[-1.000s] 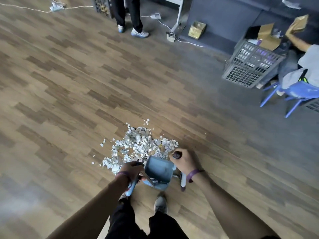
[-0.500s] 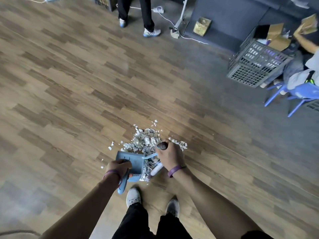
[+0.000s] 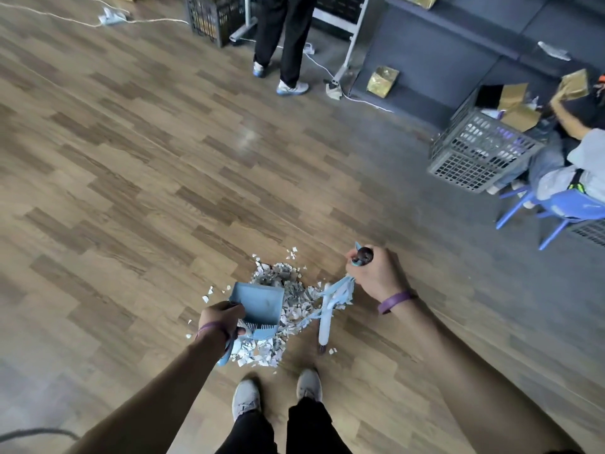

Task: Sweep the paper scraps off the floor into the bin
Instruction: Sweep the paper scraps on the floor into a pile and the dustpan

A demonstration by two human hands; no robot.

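Note:
A heap of white paper scraps (image 3: 288,299) lies on the wooden floor just ahead of my shoes. My left hand (image 3: 221,317) grips the handle of a light blue dustpan (image 3: 257,306), which rests on the left side of the heap with scraps around and under it. My right hand (image 3: 373,273) is closed on the top of a light blue broom (image 3: 327,314), whose head stands at the right edge of the heap.
A grey plastic crate (image 3: 474,155) with gold packets stands at the right, beside a seated person on a blue stool (image 3: 563,214). Another person (image 3: 281,40) stands at the top by a black crate (image 3: 209,18). White cables (image 3: 327,72) trail across the far floor.
The dustpan has shifted onto the left part of the heap. My right hand has lifted and moved right with the broom, whose head now stands at the heap's right edge.

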